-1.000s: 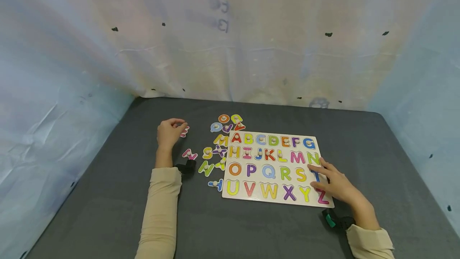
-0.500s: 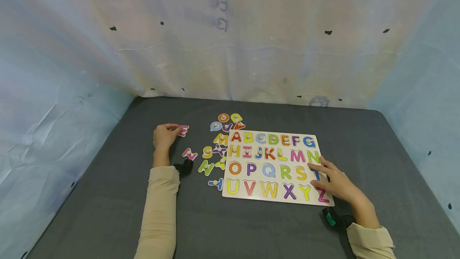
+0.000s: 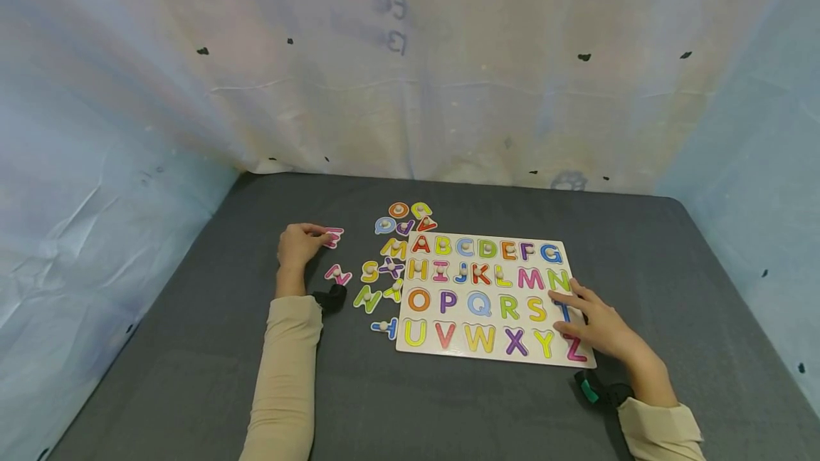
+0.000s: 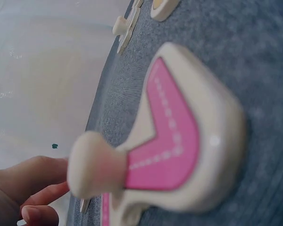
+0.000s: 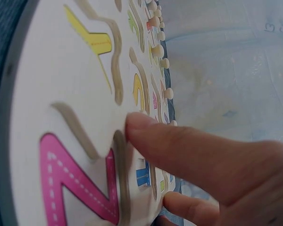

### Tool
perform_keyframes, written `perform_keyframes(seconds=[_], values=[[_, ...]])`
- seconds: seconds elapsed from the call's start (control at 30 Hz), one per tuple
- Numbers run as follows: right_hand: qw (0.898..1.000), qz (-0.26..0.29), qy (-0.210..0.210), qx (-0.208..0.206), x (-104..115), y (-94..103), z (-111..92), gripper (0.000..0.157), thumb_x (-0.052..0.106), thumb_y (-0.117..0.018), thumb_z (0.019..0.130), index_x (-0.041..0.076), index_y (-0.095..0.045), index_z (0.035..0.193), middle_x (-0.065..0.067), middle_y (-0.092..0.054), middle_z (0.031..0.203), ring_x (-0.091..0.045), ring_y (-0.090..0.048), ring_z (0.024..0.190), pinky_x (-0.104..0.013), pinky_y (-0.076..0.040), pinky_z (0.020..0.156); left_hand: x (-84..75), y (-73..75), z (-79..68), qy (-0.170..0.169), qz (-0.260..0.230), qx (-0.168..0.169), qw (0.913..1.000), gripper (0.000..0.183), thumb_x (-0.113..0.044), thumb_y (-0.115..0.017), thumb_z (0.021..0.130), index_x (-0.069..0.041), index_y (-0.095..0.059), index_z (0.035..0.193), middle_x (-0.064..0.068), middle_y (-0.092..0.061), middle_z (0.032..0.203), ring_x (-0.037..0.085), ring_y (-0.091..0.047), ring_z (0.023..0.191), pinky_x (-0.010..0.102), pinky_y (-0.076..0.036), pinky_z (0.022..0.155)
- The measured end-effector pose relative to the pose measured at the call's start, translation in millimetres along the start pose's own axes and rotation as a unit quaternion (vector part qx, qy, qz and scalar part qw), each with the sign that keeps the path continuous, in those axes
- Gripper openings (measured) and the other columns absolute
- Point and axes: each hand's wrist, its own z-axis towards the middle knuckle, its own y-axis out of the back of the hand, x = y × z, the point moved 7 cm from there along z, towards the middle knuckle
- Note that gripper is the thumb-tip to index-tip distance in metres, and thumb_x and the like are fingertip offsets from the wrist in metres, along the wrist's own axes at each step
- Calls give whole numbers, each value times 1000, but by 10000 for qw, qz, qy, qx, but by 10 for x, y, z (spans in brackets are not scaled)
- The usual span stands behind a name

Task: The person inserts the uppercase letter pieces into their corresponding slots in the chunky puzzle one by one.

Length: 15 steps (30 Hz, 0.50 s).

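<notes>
Head view: the left hand, left of centre, pinched the pink M piece between thumb and fingertips. The pink Z piece lay just below it in the frame, and a blue T piece lay beside the lower left corner of the board. The right hand, lower right, rested on the board's right edge, fingers spread, partly covering the T slot.

Left wrist view: the pink Z piece filled the centre, knob toward lower left; left-hand fingers showed behind the knob. Grip could not be told here.

Right wrist view: right thumb, extended from lower right, touched the board near the pink Z slot at lower left.
</notes>
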Motion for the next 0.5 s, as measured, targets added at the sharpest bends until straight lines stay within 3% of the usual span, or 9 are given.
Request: perform_keyframes(seconds=[0.13,0.27,0.5], values=[[10000,6,-12,1,-4,-2,0,66,29,-73,82,3,-50,138,-38,-21,151,-60,-20,135,-79,-16,99,-6,-15,-6,-32,2,56,10000,31,-31,-71,86,-8,-75,105,17,-68,119,32,-62,101,42,-47,79],[10000,14,-10,-8,-3,-1,-2,65,29,-73,82,3,-50,138,-38,-21,151,-60,-20,135,-79,-15,99,13,-21,-13,77,-40,81,9999,33,-34,-72,85,-7,-75,104,17,-66,125,35,-60,113,50,-46,91],[10000,0,-14,-22,4,4,-5,65,29,-73,82,3,-51,137,-38,-22,151,-60,-21,135,-79,-15,99,9,-4,-7,87,-70,-28,9999,31,-33,-72,85,-6,-76,100,16,-70,115,32,-63,99,38,-46,74]])
